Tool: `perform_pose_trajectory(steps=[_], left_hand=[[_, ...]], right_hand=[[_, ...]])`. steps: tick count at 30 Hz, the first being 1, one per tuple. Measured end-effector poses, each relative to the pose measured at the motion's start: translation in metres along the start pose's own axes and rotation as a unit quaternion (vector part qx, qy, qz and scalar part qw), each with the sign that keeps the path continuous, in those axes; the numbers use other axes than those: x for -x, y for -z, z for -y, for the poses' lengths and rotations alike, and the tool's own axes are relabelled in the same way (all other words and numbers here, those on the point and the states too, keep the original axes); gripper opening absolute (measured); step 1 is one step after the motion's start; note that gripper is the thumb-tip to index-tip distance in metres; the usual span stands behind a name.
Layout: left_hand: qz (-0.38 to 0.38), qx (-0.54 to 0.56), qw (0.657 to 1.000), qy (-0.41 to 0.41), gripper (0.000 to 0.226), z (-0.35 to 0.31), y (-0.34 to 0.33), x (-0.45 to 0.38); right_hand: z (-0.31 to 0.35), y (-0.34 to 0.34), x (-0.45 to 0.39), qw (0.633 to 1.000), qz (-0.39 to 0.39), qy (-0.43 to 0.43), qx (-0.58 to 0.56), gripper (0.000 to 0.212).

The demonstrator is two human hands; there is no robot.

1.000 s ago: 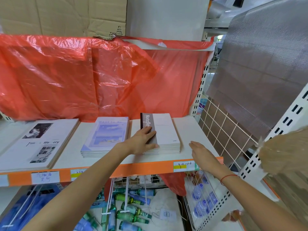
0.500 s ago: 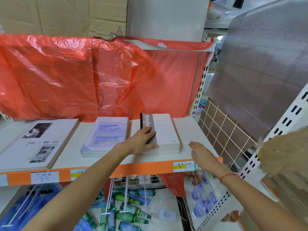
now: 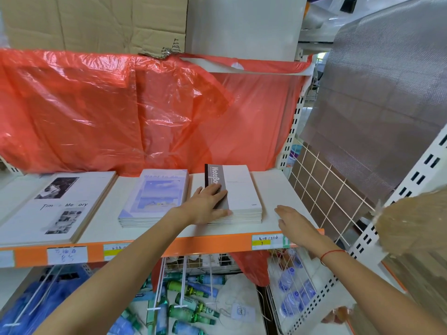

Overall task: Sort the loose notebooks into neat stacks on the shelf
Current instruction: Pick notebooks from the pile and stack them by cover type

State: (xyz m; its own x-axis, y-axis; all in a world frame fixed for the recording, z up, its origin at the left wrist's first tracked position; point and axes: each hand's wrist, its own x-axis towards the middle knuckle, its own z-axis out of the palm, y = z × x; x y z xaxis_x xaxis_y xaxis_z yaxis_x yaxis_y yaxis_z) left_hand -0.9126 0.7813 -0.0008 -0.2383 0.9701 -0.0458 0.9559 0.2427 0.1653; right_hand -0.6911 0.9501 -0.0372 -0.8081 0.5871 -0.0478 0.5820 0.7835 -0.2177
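Grey-spined Notebook stack: unmoved under my left hand, fingers flat on it; right hand still loose-fingered beside it, so squaring looks done.

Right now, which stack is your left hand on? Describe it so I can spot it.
On the white shelf with the orange front strip, three stacks lie in a row. It is the rightmost stack, under the left hand. Only its white cover has a grey band reading "Notebook" by the spine.

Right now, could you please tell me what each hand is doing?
Left hand: open, fingers flat on the grey-spined white notebook stack.
Right hand: open, holding nothing, by the white shelf.
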Motion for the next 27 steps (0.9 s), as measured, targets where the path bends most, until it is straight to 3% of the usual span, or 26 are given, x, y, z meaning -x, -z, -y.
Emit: perform_pose_trajectory(steps=[5, 9, 12, 21, 27], left_hand=[[-0.091, 0.026, 0.995, 0.013, 0.083, 0.002, 0.0, 0.007], [-0.181, 0.03, 0.981, 0.065, 0.048, 0.005, 0.007, 0.018], [-0.21, -0.002, 0.971, 0.114, 0.045, 0.013, 0.015, 0.035], [-0.299, 0.005, 0.931, 0.212, 0.066, 0.078, 0.034, 0.136], [-0.301, -0.022, 0.909, 0.287, 0.059, 0.148, 0.044, 0.239]], right_hand=[[0.01, 0.029, -0.011, 0.998, -0.06, 0.005, -0.016, 0.047], [0.037, 0.056, -0.02, 0.991, -0.127, 0.024, -0.018, 0.044], [0.067, 0.066, -0.031, 0.987, -0.149, 0.061, -0.017, 0.04], [0.198, 0.054, -0.042, 0.974, -0.13, 0.181, -0.028, 0.032], [0.315, 0.026, -0.045, 0.958, -0.102, 0.266, -0.023, 0.038]])
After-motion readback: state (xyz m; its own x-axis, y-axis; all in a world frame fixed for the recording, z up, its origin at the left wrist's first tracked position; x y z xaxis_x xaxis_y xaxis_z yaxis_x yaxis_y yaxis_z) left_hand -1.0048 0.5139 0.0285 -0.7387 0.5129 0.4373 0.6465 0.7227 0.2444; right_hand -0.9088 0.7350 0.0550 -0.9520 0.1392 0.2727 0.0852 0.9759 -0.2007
